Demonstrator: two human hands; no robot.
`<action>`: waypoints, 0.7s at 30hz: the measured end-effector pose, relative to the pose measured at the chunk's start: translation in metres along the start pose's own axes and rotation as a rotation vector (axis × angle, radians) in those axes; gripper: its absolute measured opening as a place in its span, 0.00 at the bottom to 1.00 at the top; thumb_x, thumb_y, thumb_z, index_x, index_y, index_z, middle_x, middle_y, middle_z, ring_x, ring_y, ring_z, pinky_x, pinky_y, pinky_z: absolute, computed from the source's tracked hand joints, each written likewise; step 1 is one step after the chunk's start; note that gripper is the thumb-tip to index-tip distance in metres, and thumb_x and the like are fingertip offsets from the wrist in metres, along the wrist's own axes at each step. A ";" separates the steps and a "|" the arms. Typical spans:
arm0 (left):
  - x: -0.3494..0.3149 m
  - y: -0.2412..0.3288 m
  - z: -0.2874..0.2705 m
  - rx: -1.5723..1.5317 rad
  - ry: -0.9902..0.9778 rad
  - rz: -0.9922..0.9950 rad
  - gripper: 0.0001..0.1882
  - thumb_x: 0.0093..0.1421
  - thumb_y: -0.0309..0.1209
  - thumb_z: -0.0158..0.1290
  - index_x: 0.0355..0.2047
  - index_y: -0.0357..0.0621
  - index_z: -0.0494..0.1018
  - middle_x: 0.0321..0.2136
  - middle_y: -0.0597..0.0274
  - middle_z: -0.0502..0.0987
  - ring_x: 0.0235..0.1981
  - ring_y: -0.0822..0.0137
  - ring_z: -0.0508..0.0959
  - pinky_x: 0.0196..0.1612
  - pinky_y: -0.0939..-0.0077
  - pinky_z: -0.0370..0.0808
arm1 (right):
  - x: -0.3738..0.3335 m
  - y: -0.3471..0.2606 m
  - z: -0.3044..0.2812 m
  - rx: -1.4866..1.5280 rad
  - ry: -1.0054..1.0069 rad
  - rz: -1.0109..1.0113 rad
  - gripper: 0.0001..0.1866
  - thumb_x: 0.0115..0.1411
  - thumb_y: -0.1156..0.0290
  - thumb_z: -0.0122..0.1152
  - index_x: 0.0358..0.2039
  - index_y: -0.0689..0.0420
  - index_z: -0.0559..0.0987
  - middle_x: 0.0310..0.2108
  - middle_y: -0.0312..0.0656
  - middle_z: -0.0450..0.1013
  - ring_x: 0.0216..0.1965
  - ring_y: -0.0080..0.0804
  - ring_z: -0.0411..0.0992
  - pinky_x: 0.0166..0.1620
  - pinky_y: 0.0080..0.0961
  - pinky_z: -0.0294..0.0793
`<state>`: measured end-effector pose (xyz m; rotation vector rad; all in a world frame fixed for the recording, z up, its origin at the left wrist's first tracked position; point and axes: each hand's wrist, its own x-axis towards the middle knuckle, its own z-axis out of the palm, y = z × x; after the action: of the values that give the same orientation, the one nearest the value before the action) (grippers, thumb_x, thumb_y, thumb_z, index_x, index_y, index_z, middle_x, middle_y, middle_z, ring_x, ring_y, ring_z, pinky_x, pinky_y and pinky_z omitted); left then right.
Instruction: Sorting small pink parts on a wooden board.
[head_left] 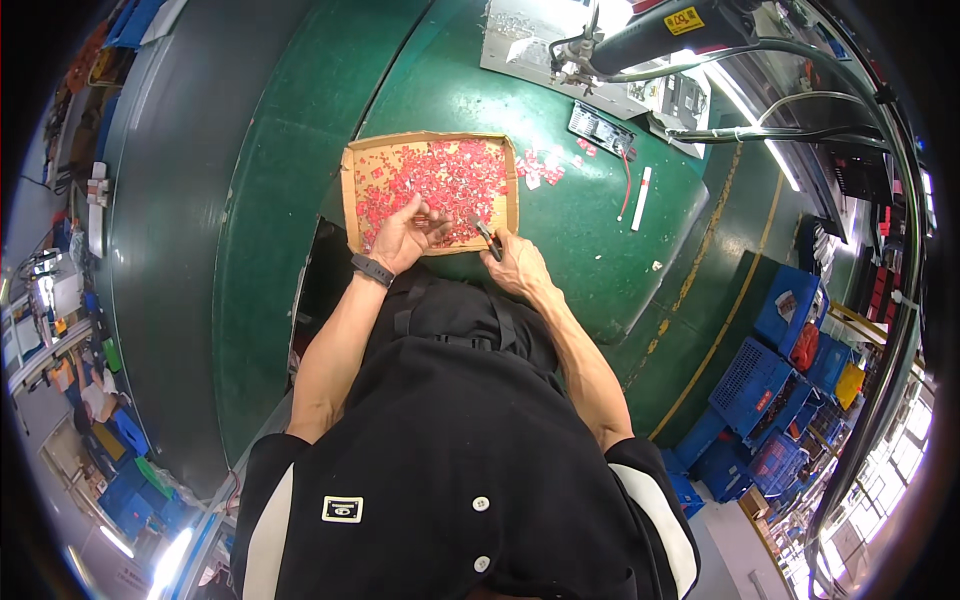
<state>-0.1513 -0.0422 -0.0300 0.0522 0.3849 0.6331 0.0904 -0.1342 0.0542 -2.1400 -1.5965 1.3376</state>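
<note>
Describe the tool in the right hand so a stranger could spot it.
On the green table lies a shallow cardboard tray of small red pieces. At its near right corner, the right hand holds a small dark cutter, the only dark tool there.

Bright, even overhead light falls on the green counter [560, 210], with white glare from a light strip [745, 110] beyond its far right edge and a hot spot above its top edge. Shadows on the counter are soft and faint. Fisheye bending curves the counter's edges, and the rim around it darkens and blurs.
</note>
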 end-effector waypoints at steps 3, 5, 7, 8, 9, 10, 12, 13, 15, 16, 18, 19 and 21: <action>0.007 -0.006 0.035 0.241 0.223 0.053 0.18 0.74 0.35 0.39 0.55 0.35 0.69 0.47 0.44 0.77 0.56 0.49 0.76 0.64 0.54 0.72 | -0.003 0.001 0.001 0.027 -0.012 0.008 0.20 0.59 0.58 0.62 0.40 0.63 0.75 0.32 0.61 0.77 0.39 0.62 0.76 0.43 0.51 0.73; 0.009 -0.005 0.058 0.136 0.241 0.037 0.20 0.74 0.35 0.38 0.56 0.33 0.67 0.50 0.42 0.75 0.58 0.48 0.74 0.65 0.53 0.70 | -0.004 -0.003 0.002 0.045 -0.009 -0.017 0.20 0.59 0.58 0.62 0.41 0.64 0.75 0.32 0.62 0.77 0.39 0.63 0.76 0.43 0.51 0.73; 0.007 -0.002 0.070 0.028 0.258 0.022 0.21 0.74 0.35 0.36 0.57 0.31 0.66 0.54 0.40 0.74 0.60 0.47 0.72 0.66 0.53 0.68 | -0.005 -0.005 0.002 0.069 -0.004 -0.042 0.20 0.59 0.58 0.62 0.42 0.63 0.75 0.32 0.63 0.77 0.39 0.64 0.75 0.44 0.51 0.73; 0.006 0.000 0.073 -0.017 0.243 0.014 0.21 0.74 0.34 0.36 0.58 0.29 0.65 0.56 0.38 0.71 0.62 0.46 0.70 0.68 0.52 0.66 | -0.005 -0.006 0.001 0.068 -0.005 -0.043 0.20 0.59 0.58 0.62 0.42 0.63 0.75 0.32 0.63 0.77 0.39 0.64 0.75 0.44 0.51 0.73; 0.005 0.001 0.076 -0.062 0.228 0.004 0.22 0.74 0.33 0.35 0.59 0.27 0.64 0.59 0.37 0.68 0.64 0.45 0.68 0.69 0.52 0.64 | -0.005 -0.006 0.000 0.069 -0.004 -0.055 0.20 0.59 0.59 0.62 0.42 0.63 0.75 0.32 0.63 0.76 0.39 0.64 0.75 0.44 0.51 0.73; 0.004 0.002 0.074 -0.062 0.228 0.004 0.22 0.74 0.33 0.35 0.59 0.27 0.64 0.59 0.37 0.68 0.64 0.45 0.68 0.69 0.52 0.64 | -0.005 -0.007 0.000 0.070 -0.003 -0.068 0.20 0.60 0.59 0.62 0.42 0.63 0.74 0.32 0.63 0.76 0.39 0.63 0.75 0.44 0.51 0.73; 0.003 0.003 0.070 -0.113 0.188 -0.019 0.23 0.72 0.28 0.37 0.63 0.28 0.59 0.65 0.38 0.62 0.68 0.46 0.61 0.72 0.52 0.58 | -0.005 -0.009 -0.001 0.074 -0.008 -0.085 0.19 0.59 0.59 0.62 0.40 0.63 0.74 0.32 0.62 0.76 0.39 0.63 0.75 0.43 0.51 0.73; 0.003 0.001 0.065 -0.113 0.188 -0.018 0.23 0.72 0.28 0.37 0.63 0.28 0.59 0.65 0.38 0.62 0.68 0.46 0.61 0.72 0.52 0.58 | -0.004 -0.010 -0.001 0.076 -0.015 -0.105 0.19 0.59 0.60 0.63 0.39 0.63 0.73 0.31 0.62 0.76 0.39 0.63 0.75 0.43 0.52 0.73; 0.003 -0.003 0.056 0.177 0.064 0.029 0.24 0.70 0.23 0.38 0.65 0.29 0.57 0.66 0.40 0.60 0.70 0.48 0.59 0.73 0.53 0.55 | -0.003 -0.013 -0.001 0.059 -0.044 -0.124 0.20 0.59 0.59 0.63 0.40 0.63 0.73 0.32 0.62 0.76 0.40 0.63 0.75 0.43 0.52 0.73; 0.004 -0.004 0.056 0.177 0.063 0.026 0.24 0.70 0.23 0.38 0.65 0.29 0.57 0.66 0.40 0.60 0.70 0.48 0.59 0.73 0.53 0.55 | -0.002 -0.012 -0.001 0.045 -0.070 -0.141 0.20 0.59 0.58 0.63 0.40 0.63 0.73 0.32 0.62 0.76 0.40 0.63 0.75 0.43 0.52 0.73; 0.007 -0.006 0.057 0.175 0.035 0.003 0.27 0.67 0.19 0.39 0.67 0.30 0.55 0.67 0.41 0.59 0.70 0.49 0.57 0.74 0.54 0.53 | 0.001 -0.010 0.005 0.039 -0.068 -0.144 0.21 0.60 0.57 0.63 0.41 0.63 0.73 0.33 0.62 0.76 0.41 0.62 0.75 0.44 0.51 0.73; 0.007 -0.006 0.057 0.175 0.036 0.003 0.27 0.67 0.19 0.39 0.67 0.30 0.55 0.67 0.41 0.59 0.70 0.49 0.57 0.74 0.54 0.53 | 0.002 -0.012 0.006 0.033 -0.069 -0.150 0.22 0.60 0.57 0.63 0.41 0.64 0.73 0.33 0.62 0.77 0.41 0.62 0.75 0.44 0.51 0.73; 0.008 -0.006 0.058 0.219 0.011 -0.008 0.28 0.67 0.18 0.40 0.68 0.30 0.54 0.68 0.41 0.58 0.71 0.50 0.57 0.74 0.56 0.52 | 0.003 -0.014 0.006 0.032 -0.066 -0.119 0.22 0.60 0.57 0.63 0.41 0.64 0.73 0.33 0.62 0.77 0.41 0.62 0.75 0.44 0.51 0.73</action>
<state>-0.1211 -0.0381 0.0201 0.2558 0.4633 0.5814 0.0764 -0.1284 0.0569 -1.9686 -1.6860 1.3997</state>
